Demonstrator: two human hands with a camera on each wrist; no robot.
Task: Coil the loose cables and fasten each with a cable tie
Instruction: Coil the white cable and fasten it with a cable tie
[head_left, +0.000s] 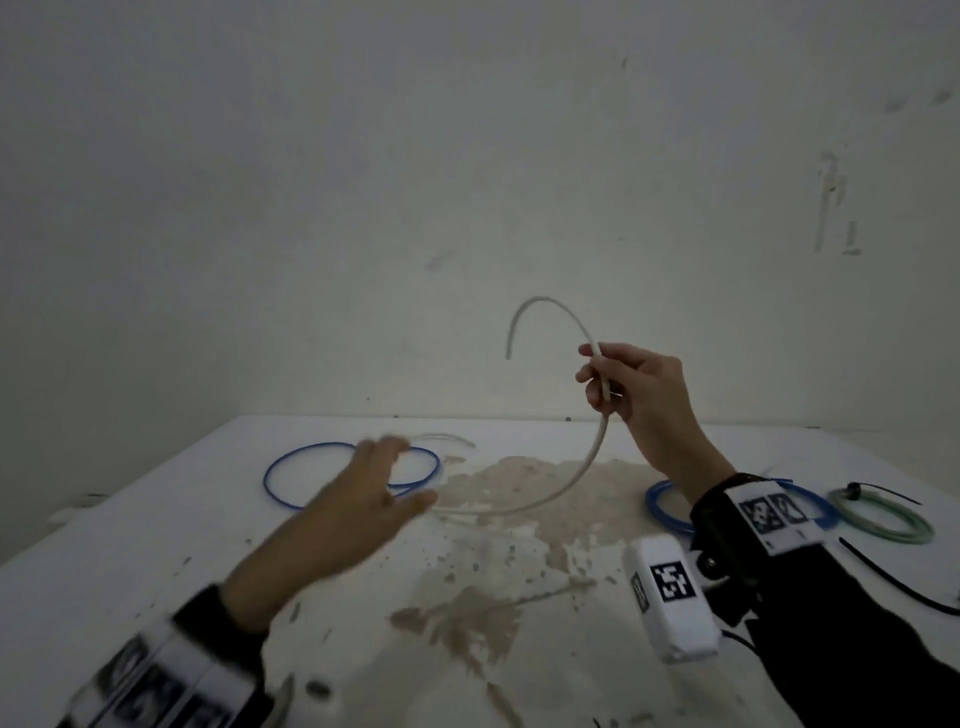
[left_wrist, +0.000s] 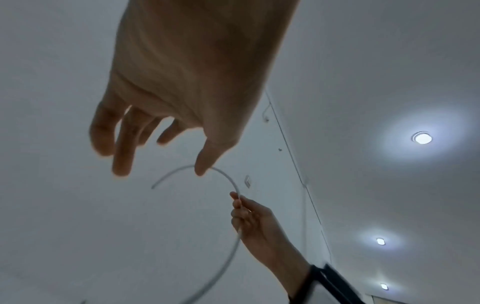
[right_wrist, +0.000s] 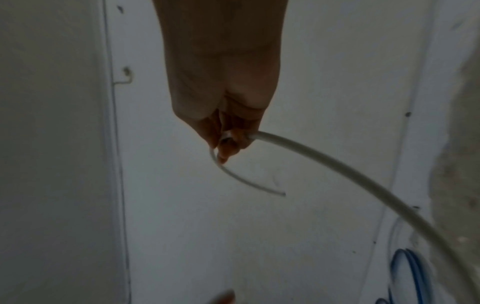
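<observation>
My right hand (head_left: 615, 382) is raised above the table and grips a stiff white cable (head_left: 582, 470). The cable's free end (head_left: 524, 312) arcs up and left of the hand, and the rest curves down to the tabletop. In the right wrist view the white cable (right_wrist: 337, 162) runs out of the curled fingers (right_wrist: 228, 142). My left hand (head_left: 384, 483), blurred, hovers open over the table with fingers spread, holding nothing. In the left wrist view the left hand's fingers (left_wrist: 122, 144) are straight, in front of the white cable (left_wrist: 228, 181).
A loose blue cable loop (head_left: 311, 467) lies on the white table (head_left: 156, 545) behind my left hand. A coiled blue cable (head_left: 662, 506) and a tied green coil (head_left: 883, 514) lie at the right, with a black cable tie (head_left: 898, 584). The table's middle has worn brown patches.
</observation>
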